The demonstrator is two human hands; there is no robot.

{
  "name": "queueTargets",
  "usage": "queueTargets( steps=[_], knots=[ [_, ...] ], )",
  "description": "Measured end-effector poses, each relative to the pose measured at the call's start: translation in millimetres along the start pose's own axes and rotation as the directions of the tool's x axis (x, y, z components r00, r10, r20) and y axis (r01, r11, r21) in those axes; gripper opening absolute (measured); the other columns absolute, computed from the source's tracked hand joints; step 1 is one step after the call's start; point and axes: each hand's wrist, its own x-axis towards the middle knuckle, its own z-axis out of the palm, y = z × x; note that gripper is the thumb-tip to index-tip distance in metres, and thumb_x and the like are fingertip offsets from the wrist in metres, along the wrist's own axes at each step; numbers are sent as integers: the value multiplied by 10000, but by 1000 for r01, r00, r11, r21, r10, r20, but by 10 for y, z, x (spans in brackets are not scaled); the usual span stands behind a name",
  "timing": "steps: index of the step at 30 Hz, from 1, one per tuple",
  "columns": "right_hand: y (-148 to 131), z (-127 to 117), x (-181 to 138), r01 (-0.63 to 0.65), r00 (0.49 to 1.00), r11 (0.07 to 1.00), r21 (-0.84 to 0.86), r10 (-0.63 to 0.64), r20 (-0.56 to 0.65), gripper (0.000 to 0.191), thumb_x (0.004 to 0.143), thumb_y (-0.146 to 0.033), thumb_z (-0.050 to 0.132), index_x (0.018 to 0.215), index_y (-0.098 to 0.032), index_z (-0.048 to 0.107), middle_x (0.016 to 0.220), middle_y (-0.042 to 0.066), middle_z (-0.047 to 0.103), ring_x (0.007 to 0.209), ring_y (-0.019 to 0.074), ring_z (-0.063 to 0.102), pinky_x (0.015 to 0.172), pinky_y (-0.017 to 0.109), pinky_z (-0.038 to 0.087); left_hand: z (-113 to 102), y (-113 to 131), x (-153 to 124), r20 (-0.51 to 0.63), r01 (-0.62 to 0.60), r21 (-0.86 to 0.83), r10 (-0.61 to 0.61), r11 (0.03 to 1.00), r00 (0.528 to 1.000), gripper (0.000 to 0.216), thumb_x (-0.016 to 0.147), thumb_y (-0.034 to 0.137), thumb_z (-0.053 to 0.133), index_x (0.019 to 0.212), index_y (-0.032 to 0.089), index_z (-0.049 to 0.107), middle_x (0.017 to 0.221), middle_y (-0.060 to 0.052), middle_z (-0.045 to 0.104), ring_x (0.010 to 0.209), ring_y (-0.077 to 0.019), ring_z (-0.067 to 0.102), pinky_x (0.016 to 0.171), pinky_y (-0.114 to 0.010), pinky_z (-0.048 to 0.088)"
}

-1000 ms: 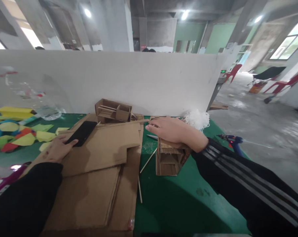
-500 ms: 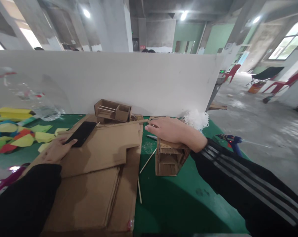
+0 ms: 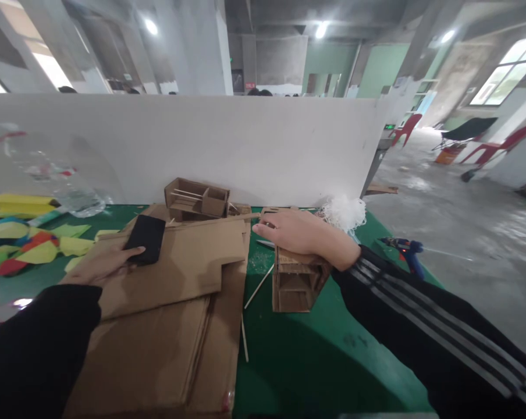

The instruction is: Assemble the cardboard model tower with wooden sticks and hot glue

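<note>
Small brown cardboard shelf model (image 3: 297, 282) stands upright on green table cover (image 3: 315, 361), right of the cardboard stack. Right hand (image 3: 304, 235) lies flat over its top, fingers loosely spread, pointing left; not clamped. Left hand (image 3: 103, 265) rests on stacked flat brown cardboard sheets (image 3: 171, 291), thumb and fingertips touching near edge of black smartphone (image 3: 146, 238) lying on top sheet; cannot tell if gripped. Thin wooden sticks (image 3: 258, 285) lie between sheets and model. Second open cardboard box model (image 3: 197, 199) sits against white partition board (image 3: 202, 145). Blue-and-orange glue gun (image 3: 405, 250) at table's right edge; coloured paper scraps (image 3: 31, 244) far left.
</note>
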Motion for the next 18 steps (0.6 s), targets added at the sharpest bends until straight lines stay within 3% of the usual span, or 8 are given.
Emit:
queueTargets(
  steps=[2, 5, 10, 15, 18],
  knots=[
    [-18, -18, -12, -25, 1000, 999, 21, 25, 6, 502, 1045, -513, 255, 995, -193, 639, 957, 112, 714, 792, 249, 625, 626, 347, 407, 38, -7, -98, 115, 86, -137, -70, 987, 991, 240, 842, 257, 664, 1032, 111, 673, 958, -54, 777, 814, -174, 702, 723, -318, 629],
    [-21, -19, -14, -15, 1000, 1000, 12, 15, 11, 527, 1049, -510, 231, 970, -181, 636, 960, 117, 715, 801, 248, 630, 635, 347, 416, 87, 2, -257, 209, 239, -449, -159, 861, 965, 414, 748, 222, 767, 1135, 177, 629, 1211, -49, 712, 938, -177, 682, 741, -264, 635],
    [56, 59, 16, 73, 997, 995, -74, -75, -28, 434, 1055, -446, 289, 1070, -180, 631, 1029, 127, 716, 850, 269, 643, 645, 357, 433, 154, 98, -465, 209, 227, -510, -136, 830, 968, 575, 596, 218, 871, 1122, 229, 639, 1438, -49, 558, 1096, -222, 638, 733, -243, 644],
    [130, 127, 24, 120, 991, 988, -96, -126, -53, 330, 1042, -393, 371, 1153, -210, 622, 1027, 126, 714, 846, 279, 643, 658, 371, 446, 199, 148, -525, 98, 211, -553, -189, 806, 977, 429, 629, 267, 848, 1020, 212, 679, 1284, -76, 652, 1052, -243, 631, 691, -322, 646],
    [136, 136, 19, 138, 988, 982, -128, -146, -53, 331, 1044, -379, 363, 1184, -209, 609, 1053, 122, 710, 862, 277, 642, 668, 374, 452, 206, 117, -509, 94, 203, -530, -181, 823, 979, 432, 547, 296, 902, 925, 233, 702, 1126, -52, 707, 999, -245, 641, 728, -365, 641]
  ],
)
